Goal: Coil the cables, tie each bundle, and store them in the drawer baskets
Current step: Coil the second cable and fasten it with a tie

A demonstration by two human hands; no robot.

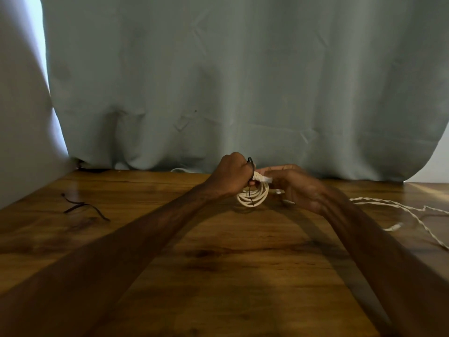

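Head view.

Grip: the left hand (233,176) is clenched round the top of the white cable coil (252,198), pinning the loops so they cannot spring apart. A black tie (251,164) loops over the same fist, apparently ready for binding.

- The right hand (300,189) is just right of the coil at the plug ends and blurred, so its grasp cannot be told.
- The wooden table (218,263) lies under the coil.
- The spare ties (82,207) lie well left of the coil.
- The loose white cable (401,208) lies well right of the coil, uncoiled.

no readable text, label or number anywhere.
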